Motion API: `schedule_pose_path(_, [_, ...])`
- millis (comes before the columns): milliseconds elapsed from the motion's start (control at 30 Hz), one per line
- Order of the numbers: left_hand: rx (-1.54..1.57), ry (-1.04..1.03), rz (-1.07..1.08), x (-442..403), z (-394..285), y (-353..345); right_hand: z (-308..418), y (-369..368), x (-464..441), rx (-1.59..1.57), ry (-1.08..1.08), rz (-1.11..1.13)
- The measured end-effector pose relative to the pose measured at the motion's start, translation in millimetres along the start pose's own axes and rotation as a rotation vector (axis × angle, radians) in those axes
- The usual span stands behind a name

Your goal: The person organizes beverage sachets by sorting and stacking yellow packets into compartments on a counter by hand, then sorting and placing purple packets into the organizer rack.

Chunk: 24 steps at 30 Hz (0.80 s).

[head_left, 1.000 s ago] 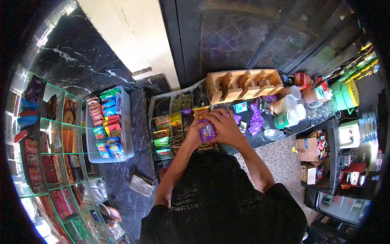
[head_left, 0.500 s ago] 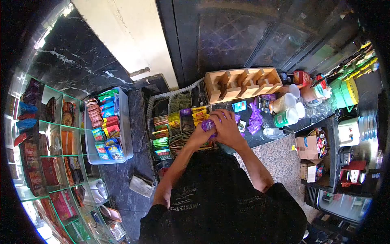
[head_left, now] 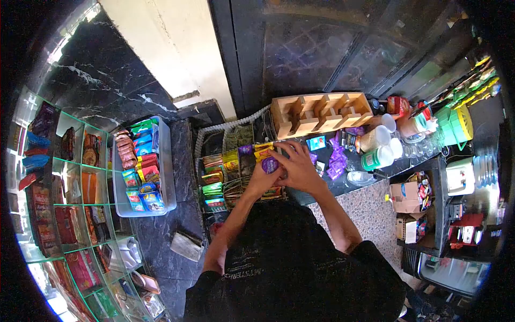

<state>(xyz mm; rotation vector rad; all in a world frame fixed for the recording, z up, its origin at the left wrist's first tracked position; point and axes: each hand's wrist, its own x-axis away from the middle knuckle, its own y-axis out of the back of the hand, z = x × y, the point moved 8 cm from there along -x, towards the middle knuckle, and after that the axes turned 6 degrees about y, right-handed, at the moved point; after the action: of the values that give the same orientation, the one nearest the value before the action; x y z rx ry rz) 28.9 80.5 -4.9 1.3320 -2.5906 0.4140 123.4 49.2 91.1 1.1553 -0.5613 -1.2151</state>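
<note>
My left hand [head_left: 261,181] is wrapped round purple packets [head_left: 270,165], whose round end shows above the fingers. Against them from the right rests my right hand [head_left: 296,169], its fingers spread and arched over the top. Both hands are above a divided organizer of sachets, with yellow sachets [head_left: 263,151] just behind them and green sachets [head_left: 213,188] to the left. To the right of my right hand, loose purple packets [head_left: 337,161] lie on the dark counter.
A wooden rack [head_left: 322,114] stands behind the hands. Jars [head_left: 378,155] are at the right. On the left are a plastic bin [head_left: 170,188] of sachets, a folded cloth [head_left: 187,245] and a glass shelf [head_left: 75,204] with packets. An open cardboard box [head_left: 405,197] sits lower right.
The purple packets have turned and sunk lower into my left hand, so less of them shows. My right hand's fingers have spread and shifted slightly over them.
</note>
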Motion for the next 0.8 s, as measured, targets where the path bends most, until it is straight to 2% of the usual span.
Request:
schedule_pose_path(67, [-0.263, -0.03, -0.055, -0.5, -1.1, 6.7, -1.2, -3.3, -0.7, -0.111, 0.038, 0.083])
schedule_pose_path(100, [-0.263, -0.03, -0.055, -0.5, -1.2, 8.3, -4.5, -4.6, -1.2, -0.111, 0.038, 0.083])
schedule_pose_path(167, [-0.329, -0.024, -0.086, 0.6, 0.2, 13.1, -4.1, -17.6, -0.7, -0.449, 0.08, 0.177])
schedule_pose_path(300, [-0.519, -0.186, -0.05, 1.1, -0.5, 18.7, 0.5, -8.1, -5.3, -0.455, 0.163, 0.157])
schedule_pose_path(367, [-0.509, -0.342, -0.062, 6.2, -8.2, 14.5, -1.8, -7.8, -7.8, -0.54, 0.085, 0.231])
schedule_pose_path(400, [-0.508, -0.341, -0.062, 7.0, -8.7, 13.6, -3.2, -9.8, -9.4, -0.54, 0.084, 0.232])
schedule_pose_path(467, [-0.536, -0.077, 0.143, 4.6, 11.0, 1.3, -7.4, -10.1, -14.0, -0.438, 0.096, 0.18])
schedule_pose_path(600, [-0.488, -0.074, 0.174, 12.4, -7.9, 0.0, -14.2, -17.5, -19.2, -0.506, 0.012, 0.215])
schedule_pose_path(667, [-0.572, 0.017, 0.177, 13.7, -10.3, 6.1, -19.6, -24.1, -20.0, -0.621, -0.019, 0.174])
schedule_pose_path(800, [-0.543, 0.034, 0.192, 0.6, 21.6, 23.7, -24.7, -42.2, -20.1, -0.719, -0.107, 0.138])
